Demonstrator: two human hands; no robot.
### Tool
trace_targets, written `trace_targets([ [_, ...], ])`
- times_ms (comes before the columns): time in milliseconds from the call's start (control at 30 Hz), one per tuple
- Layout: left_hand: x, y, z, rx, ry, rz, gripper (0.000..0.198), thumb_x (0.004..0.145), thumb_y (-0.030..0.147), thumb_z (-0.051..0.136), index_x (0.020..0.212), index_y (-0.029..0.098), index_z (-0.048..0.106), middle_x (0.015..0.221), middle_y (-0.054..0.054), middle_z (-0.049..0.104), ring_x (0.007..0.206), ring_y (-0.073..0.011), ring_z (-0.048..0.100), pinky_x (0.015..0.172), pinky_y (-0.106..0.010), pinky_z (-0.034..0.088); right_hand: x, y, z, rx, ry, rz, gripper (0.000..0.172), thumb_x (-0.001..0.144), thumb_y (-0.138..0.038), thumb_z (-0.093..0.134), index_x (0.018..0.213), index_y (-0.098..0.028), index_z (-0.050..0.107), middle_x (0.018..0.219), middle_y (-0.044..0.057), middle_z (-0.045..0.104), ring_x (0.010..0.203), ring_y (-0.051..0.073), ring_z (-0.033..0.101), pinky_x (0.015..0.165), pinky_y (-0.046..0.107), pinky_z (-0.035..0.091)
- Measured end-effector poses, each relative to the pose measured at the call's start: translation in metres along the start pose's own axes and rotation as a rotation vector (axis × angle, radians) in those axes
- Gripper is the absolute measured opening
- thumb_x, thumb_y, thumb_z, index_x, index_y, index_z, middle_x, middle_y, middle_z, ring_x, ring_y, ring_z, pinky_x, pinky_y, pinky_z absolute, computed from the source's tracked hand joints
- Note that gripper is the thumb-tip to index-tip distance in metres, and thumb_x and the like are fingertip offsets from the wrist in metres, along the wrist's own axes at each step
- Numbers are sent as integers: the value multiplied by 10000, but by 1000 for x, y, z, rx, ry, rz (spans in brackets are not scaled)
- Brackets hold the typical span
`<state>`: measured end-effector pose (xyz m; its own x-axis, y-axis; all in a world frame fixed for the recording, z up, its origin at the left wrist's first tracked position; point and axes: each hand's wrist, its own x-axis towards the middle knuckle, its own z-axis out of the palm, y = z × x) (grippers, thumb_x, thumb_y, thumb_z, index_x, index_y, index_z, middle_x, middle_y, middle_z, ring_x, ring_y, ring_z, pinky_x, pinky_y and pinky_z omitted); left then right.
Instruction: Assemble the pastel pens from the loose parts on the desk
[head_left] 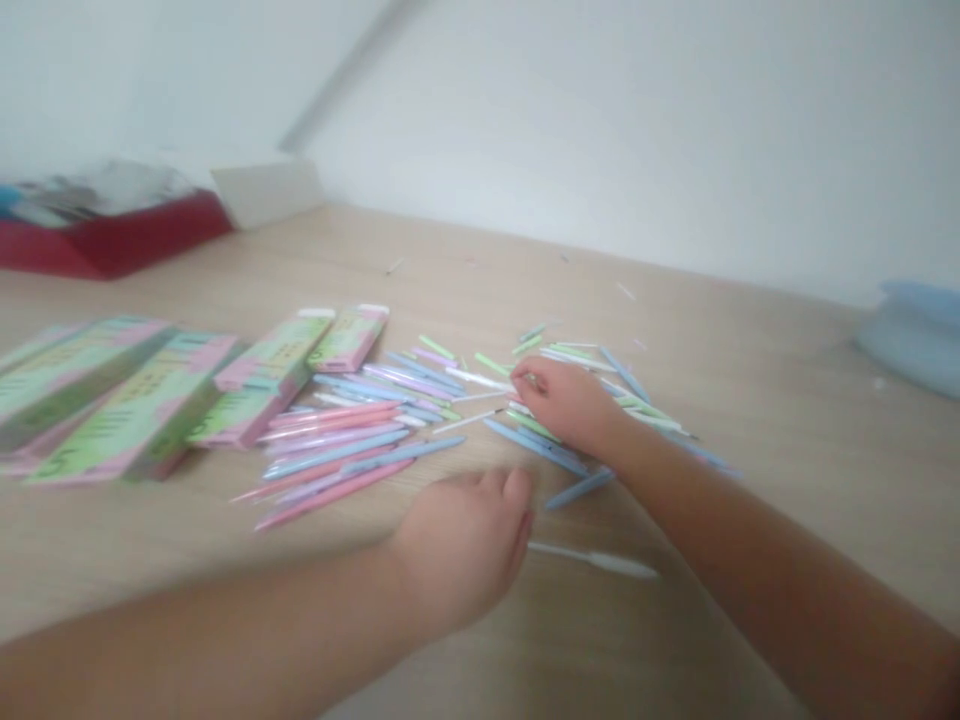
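Observation:
My left hand (pixel 469 545) is closed low over the table, its fingertips hidden from this side. From it a thin pen refill (pixel 555 550) sticks out to the right, with a thicker white pen part (pixel 622 566) at its end. My right hand (pixel 562 400) has its fingers pinched together over a loose pile of green, blue and white pen parts (pixel 536 445). Whatever is between those fingers is too blurred to make out. White refills (pixel 480 380) lie just left of them. Assembled-looking pink, purple and blue pens (pixel 337 450) lie to the left.
Several green and pink printed boxes (pixel 142 400) lie at the left on the wooden table (pixel 480 270). Behind them stands a red box (pixel 150 235) with mixed items in it. A bluish plastic bag (pixel 915 335) lies at the right edge, and a pale wall closes off the back.

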<state>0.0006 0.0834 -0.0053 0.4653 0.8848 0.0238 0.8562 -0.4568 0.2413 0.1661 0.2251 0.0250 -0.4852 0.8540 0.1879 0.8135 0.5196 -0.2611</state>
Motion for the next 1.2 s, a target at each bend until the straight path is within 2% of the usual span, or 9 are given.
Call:
trace_targets([
  [100, 0, 0, 1, -5, 3, 7, 141, 1032, 282, 458, 1063, 212, 576, 962, -84, 743, 852, -323, 768, 685, -443, 628, 39, 4, 14, -17, -113, -14, 210, 1065, -339, 593, 1108, -198, 743, 1048, 65, 777, 954, 229, 708, 878, 367, 527],
  [233, -1, 0, 1, -8, 0, 16, 133, 1022, 270, 475, 1089, 206, 571, 964, -99, 736, 853, -320, 762, 691, -436, 625, 64, 6, 18, -48, -232, -15, 298, 1065, -443, 640, 1160, -170, 715, 1133, 71, 738, 997, 230, 715, 932, 458, 584],
  [433, 0, 2, -1, -15, 0, 36, 148, 1000, 249, 502, 1121, 194, 567, 986, -105, 732, 829, -316, 755, 679, -437, 627, 78, 2, 7, -95, -389, -44, 311, 1053, -423, 671, 1228, -168, 701, 1202, 86, 727, 1053, 247, 717, 949, 477, 599],
  [667, 0, 2, -1, -19, 17, 38, 146, 985, 259, 541, 1115, 198, 568, 993, -96, 733, 822, -293, 745, 676, -395, 616, 95, -21, 0, -224, -546, -45, 287, 1036, -398, 702, 1201, -164, 711, 1216, 88, 727, 1059, 248, 719, 941, 470, 607],
  [867, -1, 3, -1, -30, 30, 23, 192, 1019, 265, 483, 1174, 196, 571, 1018, -105, 749, 839, -307, 758, 670, -415, 617, 106, -35, -1, -261, -547, 6, 294, 1029, -387, 712, 1223, -165, 700, 1228, 89, 716, 1048, 247, 716, 917, 458, 614],
  [967, -1, 1, 1, -44, 34, 10, 213, 1022, 269, 467, 1183, 185, 578, 986, -111, 758, 798, -322, 761, 644, -428, 610, 96, -34, -7, -207, -457, 24, 288, 1017, -405, 718, 1146, -147, 708, 1135, 84, 727, 978, 231, 714, 884, 434, 603],
  [1033, -1, -1, 2, -57, 39, 2, 228, 1010, 258, 472, 1197, 177, 574, 968, -115, 763, 758, -323, 760, 619, -420, 598, 78, -32, -10, -139, -360, 28, 250, 1013, -377, 700, 1063, -133, 709, 1029, 86, 732, 898, 218, 699, 828, 388, 575],
  [1133, -1, -3, 3, -86, 72, -28, 289, 1015, 252, 468, 1281, 163, 535, 1011, -134, 773, 773, -318, 772, 624, -403, 588, 34, -31, -14, 14, -192, 28, 153, 999, -289, 624, 990, -150, 688, 887, 69, 724, 792, 193, 648, 710, 306, 484],
  [1200, -2, -3, 3, -116, 105, -42, 293, 1047, 286, 449, 1309, 168, 508, 1050, -133, 772, 816, -308, 780, 648, -391, 586, -7, -33, -16, 136, -117, 43, 139, 1011, -293, 564, 987, -194, 659, 803, 8, 689, 722, 165, 609, 646, 273, 438],
])
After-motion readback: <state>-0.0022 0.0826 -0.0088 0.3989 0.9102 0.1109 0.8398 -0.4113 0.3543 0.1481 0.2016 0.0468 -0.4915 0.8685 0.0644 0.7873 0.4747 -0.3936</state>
